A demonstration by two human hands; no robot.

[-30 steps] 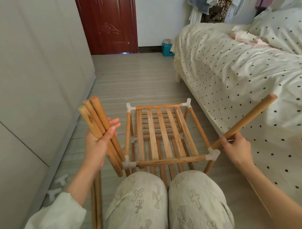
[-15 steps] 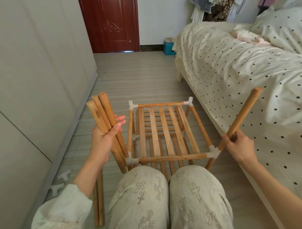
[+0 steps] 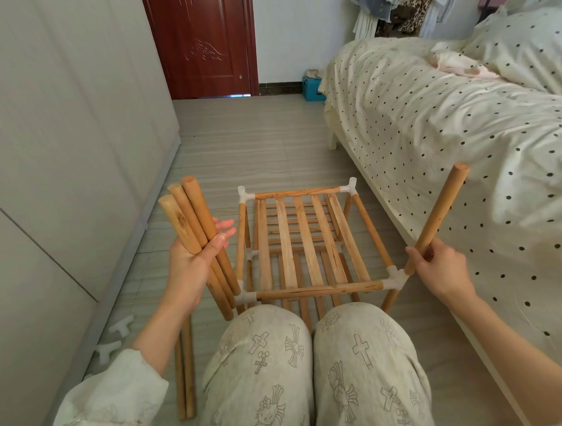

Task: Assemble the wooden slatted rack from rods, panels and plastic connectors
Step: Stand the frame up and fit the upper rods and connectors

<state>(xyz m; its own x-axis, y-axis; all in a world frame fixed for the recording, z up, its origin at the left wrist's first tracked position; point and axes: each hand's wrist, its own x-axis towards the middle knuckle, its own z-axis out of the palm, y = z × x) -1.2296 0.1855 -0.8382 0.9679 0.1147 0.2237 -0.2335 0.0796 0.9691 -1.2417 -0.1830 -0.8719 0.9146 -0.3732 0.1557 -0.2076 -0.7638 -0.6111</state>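
From the head camera, the floor is pale, wood-grained tile running back to a dark red door. A plain light cupboard front fills the left side, and a bed under a cream, black-dotted cover runs along the right, with clothes hanging behind it. A small blue box sits on the floor by the bed's far corner; what it holds cannot be made out.

The half-built rack stands on the floor just past the person's knees, its slatted shelf held at the corners by white plastic connectors. The left hand grips a bundle of three rods, thumb curled across them and fingertips straight behind. The right hand has its fingers closed around a single rod, whose lower end sits at the rack's near right connector.

Compared with a second ago, that single rod has swung from a low slant to much steeper, its top now higher against the bed cover. The bundle has tipped a little more upright.

Two more rods lie side by side on the floor under the left forearm, and two loose connectors lie near the cupboard's base.
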